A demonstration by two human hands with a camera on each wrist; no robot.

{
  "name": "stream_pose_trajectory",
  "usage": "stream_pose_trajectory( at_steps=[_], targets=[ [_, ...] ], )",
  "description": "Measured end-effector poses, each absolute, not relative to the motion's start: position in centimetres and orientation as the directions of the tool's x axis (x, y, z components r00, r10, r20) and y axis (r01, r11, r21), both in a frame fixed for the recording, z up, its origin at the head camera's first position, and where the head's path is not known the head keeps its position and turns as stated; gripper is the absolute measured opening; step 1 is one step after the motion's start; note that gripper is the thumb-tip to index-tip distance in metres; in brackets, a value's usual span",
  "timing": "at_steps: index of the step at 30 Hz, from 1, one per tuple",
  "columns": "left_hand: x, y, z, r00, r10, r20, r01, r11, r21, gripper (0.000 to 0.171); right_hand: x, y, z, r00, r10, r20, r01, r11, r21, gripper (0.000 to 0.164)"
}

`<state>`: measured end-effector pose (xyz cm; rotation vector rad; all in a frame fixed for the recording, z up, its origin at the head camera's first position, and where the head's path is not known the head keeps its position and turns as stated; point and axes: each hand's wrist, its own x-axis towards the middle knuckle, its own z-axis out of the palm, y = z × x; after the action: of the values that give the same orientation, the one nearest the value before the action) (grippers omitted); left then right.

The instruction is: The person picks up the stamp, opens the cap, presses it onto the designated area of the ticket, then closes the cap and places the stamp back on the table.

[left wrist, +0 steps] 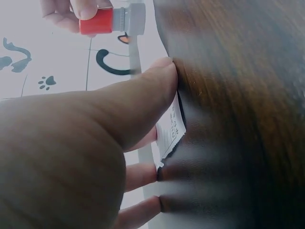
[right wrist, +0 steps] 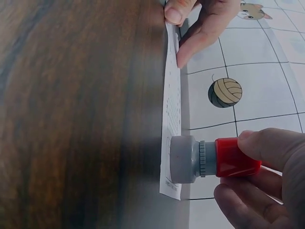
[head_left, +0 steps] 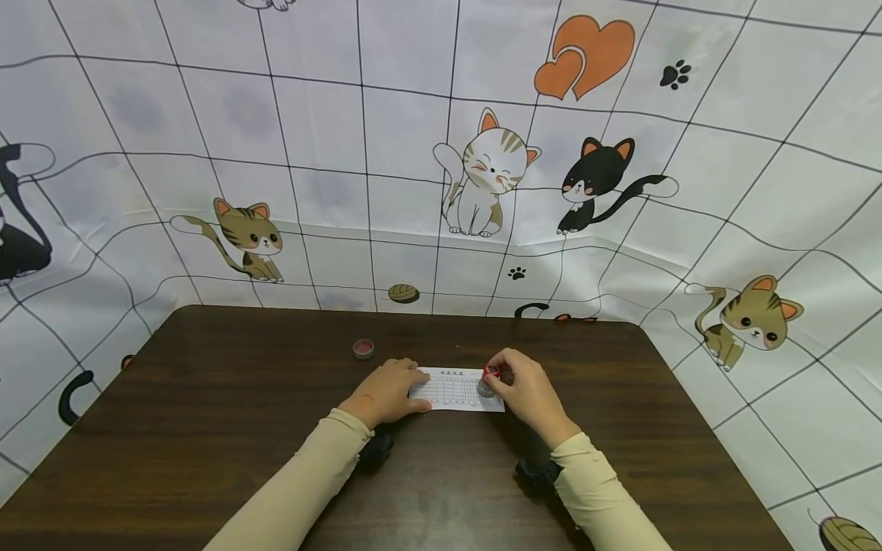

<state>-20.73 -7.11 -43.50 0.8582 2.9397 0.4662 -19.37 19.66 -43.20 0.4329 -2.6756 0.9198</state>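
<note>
A printed paper form (head_left: 448, 390) with a table grid lies flat on the dark table. My left hand (head_left: 391, 390) rests on its left end; the thumb (left wrist: 159, 78) presses near the close edge and the other fingers are spread beyond it, fingertips down. With thumb and fingers my right hand (head_left: 530, 390) pinches the red handle of a stamp (right wrist: 236, 155). The stamp stands upright, its round grey base (right wrist: 183, 160) down at the right part of the form. In the left wrist view the stamp (left wrist: 97, 21) shows beyond the left thumb.
A small round cap (head_left: 363, 349) with a reddish inside sits on the table behind the left hand. Behind the wooden table (head_left: 276, 337) hangs a white gridded curtain (head_left: 324, 191) printed with cats.
</note>
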Motion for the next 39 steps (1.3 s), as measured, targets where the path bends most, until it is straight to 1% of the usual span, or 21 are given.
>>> stream_pose_trajectory(
  at_steps=[3,9,18,28,39],
  targets=[
    [-20.68,-7.02,-43.50,-0.852,0.523,0.033,0.507,0.807,0.302,0.055,-19.29,19.70,-43.24,-0.911,-0.191,0.365,-0.374,0.754,-0.540,0.016],
    [-20.56,-7.02,-43.32,-0.858,0.512,0.030,0.494,0.808,0.320,0.054,-19.28,19.64,-43.37,-0.881,-0.225,0.415,-0.423,0.766,-0.484,0.015],
    [-20.68,-6.89,-43.42,-0.862,0.506,0.002,0.478,0.812,0.335,0.055,-19.44,19.43,-43.60,-0.864,-0.253,0.434,-0.441,0.797,-0.414,0.024],
    [-20.33,-6.91,-43.68,-0.866,0.500,-0.005,0.466,0.812,0.351,0.056,-19.32,18.97,-43.02,-0.885,-0.237,0.399,-0.413,0.797,-0.441,0.025],
    [-20.26,-6.85,-43.56,-0.875,0.485,0.012,0.457,0.817,0.351,0.053,-19.39,18.84,-42.92,-0.894,-0.229,0.385,-0.400,0.796,-0.455,0.024]
  ],
)
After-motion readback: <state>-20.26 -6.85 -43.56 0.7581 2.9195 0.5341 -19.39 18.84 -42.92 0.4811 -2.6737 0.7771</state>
